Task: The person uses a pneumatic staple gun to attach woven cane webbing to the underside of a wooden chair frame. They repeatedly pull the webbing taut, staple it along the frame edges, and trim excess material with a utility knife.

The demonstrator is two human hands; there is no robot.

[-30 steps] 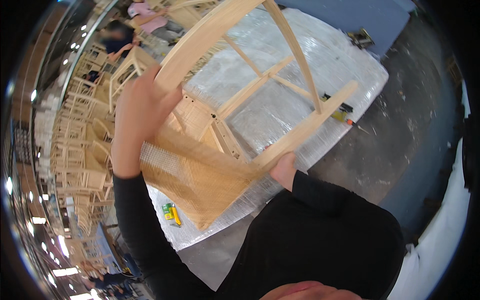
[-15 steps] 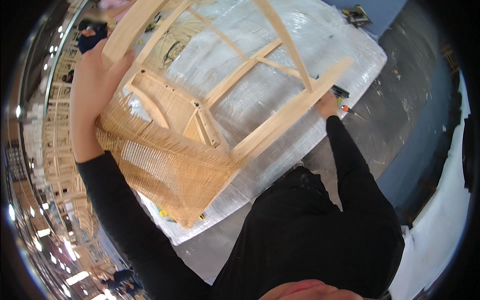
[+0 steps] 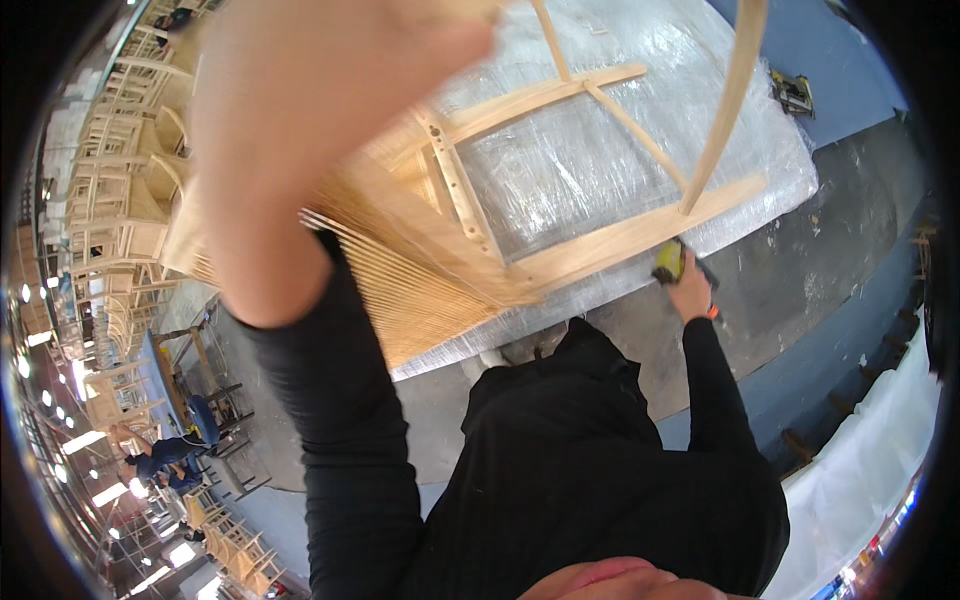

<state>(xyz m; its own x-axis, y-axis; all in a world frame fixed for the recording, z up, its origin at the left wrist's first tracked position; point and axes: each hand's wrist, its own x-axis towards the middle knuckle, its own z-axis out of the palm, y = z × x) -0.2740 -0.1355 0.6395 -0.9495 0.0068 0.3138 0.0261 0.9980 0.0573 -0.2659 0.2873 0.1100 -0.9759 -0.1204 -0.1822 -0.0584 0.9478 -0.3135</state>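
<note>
A pale wooden chair frame (image 3: 600,245) lies tilted over the plastic-wrapped work surface. A woven cane sheet (image 3: 405,305) with loose strand ends hangs along its lower left edge. My left hand (image 3: 330,110), large and blurred at the top, is closed around an upper part of the frame; the gripped part is mostly hidden. Beside the front rail, my right hand (image 3: 690,293) grips what looks like a nail gun (image 3: 668,262), yellow-green and black. A small orange part (image 3: 713,312) shows next to that hand. The gun is just below the rail; I cannot tell whether they touch.
Clear plastic film covers the work surface (image 3: 780,215), which has a rounded right corner. Another tool (image 3: 792,92) rests at the far right. Many wooden chairs (image 3: 125,215) are stacked at the left, where other people (image 3: 165,455) are working. White sheeting (image 3: 860,450) hangs at the right.
My left hand has risen closer to me and moved right, and the frame has turned and shifted right. My right hand has come lower, bringing the nail gun out from behind the rail.
</note>
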